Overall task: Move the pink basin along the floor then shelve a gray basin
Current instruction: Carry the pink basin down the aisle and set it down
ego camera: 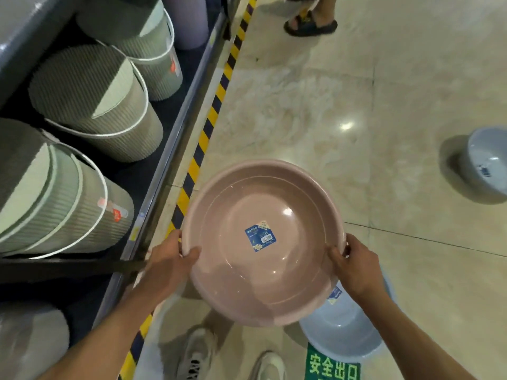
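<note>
Left hand [171, 256] grips the near-left rim of the pink basin [263, 286], thumb hooked over the lip and fingers under it; right hand [354, 266] grips the near-right rim in the same way. Held between both hands, the pink basin is open side up, above the floor [356, 86], with a blue label [260, 236] stuck to its inner bottom. Below it on the near right, a gray basin [340, 333] sits on the floor, partly hidden by the pink basin and the right forearm. A second gray basin [487, 165] lies tilted on the floor at the far right, well apart from the hands. Along the left runs a shelf [175, 130] carrying ribbed green buckets [90, 100], edged by a yellow-and-black stripe [211, 116]. Two pale shoes [197, 352] appear at the bottom, beside a green floor sign [332, 368].
</note>
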`<state>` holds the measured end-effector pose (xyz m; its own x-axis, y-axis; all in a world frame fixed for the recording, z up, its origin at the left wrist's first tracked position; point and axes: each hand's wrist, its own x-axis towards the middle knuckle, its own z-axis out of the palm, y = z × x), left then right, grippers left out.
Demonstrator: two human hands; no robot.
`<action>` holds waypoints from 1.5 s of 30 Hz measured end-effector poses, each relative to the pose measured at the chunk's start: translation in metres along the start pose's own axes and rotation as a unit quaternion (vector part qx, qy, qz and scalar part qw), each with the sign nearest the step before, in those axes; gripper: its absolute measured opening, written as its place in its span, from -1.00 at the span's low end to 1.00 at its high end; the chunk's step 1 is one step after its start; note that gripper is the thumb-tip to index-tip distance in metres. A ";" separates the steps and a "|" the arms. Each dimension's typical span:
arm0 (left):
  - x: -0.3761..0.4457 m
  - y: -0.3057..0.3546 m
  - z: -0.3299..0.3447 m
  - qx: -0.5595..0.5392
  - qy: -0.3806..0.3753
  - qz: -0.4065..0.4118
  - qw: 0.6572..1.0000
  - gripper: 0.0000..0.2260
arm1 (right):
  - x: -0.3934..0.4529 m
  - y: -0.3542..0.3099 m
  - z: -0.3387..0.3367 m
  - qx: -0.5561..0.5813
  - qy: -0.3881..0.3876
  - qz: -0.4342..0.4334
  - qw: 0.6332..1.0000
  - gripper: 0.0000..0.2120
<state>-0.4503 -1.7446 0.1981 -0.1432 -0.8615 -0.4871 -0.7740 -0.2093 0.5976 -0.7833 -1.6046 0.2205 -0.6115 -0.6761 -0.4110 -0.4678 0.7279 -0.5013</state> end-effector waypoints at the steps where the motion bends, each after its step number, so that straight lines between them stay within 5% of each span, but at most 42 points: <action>1: 0.007 0.006 0.007 0.000 -0.009 0.000 1.000 -0.81 | 0.005 0.006 -0.001 -0.002 0.003 0.012 1.000 -0.76; 11: 0.106 -0.007 0.071 0.066 -0.094 0.024 0.993 -0.76 | 0.069 0.064 0.059 -0.039 -0.011 0.087 0.995 -0.80; 38: 0.202 -0.095 0.154 0.158 -0.101 0.036 0.982 -0.83 | 0.126 0.105 0.177 -0.069 0.019 0.182 0.981 -0.82; 42: 0.199 -0.089 0.149 0.165 -0.115 0.027 0.979 -0.75 | 0.124 0.102 0.174 -0.069 -0.002 0.191 0.979 -0.81; 45: 0.191 -0.072 0.142 0.182 -0.086 0.014 0.979 -0.47 | 0.115 0.101 0.164 -0.043 -0.004 0.197 0.979 -0.61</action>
<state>-0.5090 -1.8287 -0.0285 -0.2456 -0.7673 -0.5924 -0.9325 0.0200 0.3607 -0.7960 -1.6277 -0.0020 -0.7500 -0.3418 -0.5663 -0.2492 0.9391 -0.2368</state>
